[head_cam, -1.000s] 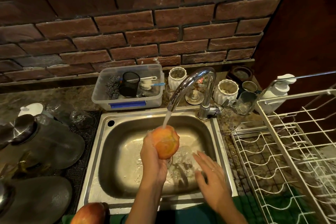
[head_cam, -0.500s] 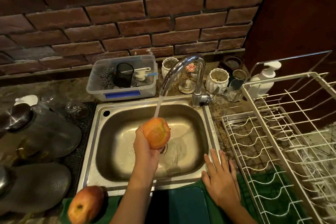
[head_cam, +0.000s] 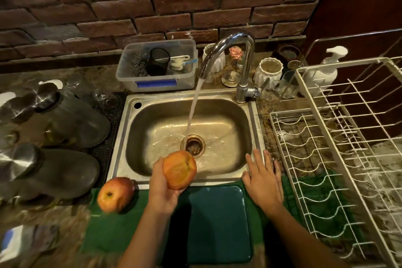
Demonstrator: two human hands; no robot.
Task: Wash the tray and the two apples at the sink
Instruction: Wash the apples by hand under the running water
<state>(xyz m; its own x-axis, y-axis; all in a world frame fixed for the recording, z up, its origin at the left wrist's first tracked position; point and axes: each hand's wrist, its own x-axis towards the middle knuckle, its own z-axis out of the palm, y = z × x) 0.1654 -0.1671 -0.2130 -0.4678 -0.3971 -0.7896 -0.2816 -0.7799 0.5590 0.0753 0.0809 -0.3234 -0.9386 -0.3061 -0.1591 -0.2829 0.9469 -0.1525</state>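
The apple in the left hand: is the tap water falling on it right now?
No. The water falls into the drain, past the apple held in the left hand.

1. This is a home kitchen, seen at its washing-up corner: a stainless steel sink point(head_cam: 130, 137) is set into a mottled stone bench point(head_cam: 65, 224), and water runs from a curved chrome tap point(head_cam: 243, 59).
2. A white wire dish rack point(head_cam: 326, 159) stands just right of the sink.
3. A clear plastic tub point(head_cam: 156, 85) behind the sink holds steel scourers and a brush.
4. A white pump bottle point(head_cam: 324, 69) and small ribbed white pots point(head_cam: 270, 70) line the back ledge.
5. A red brick wall point(head_cam: 174, 6) rises behind; upturned glass jars point(head_cam: 71, 117) rest on a mat at left.
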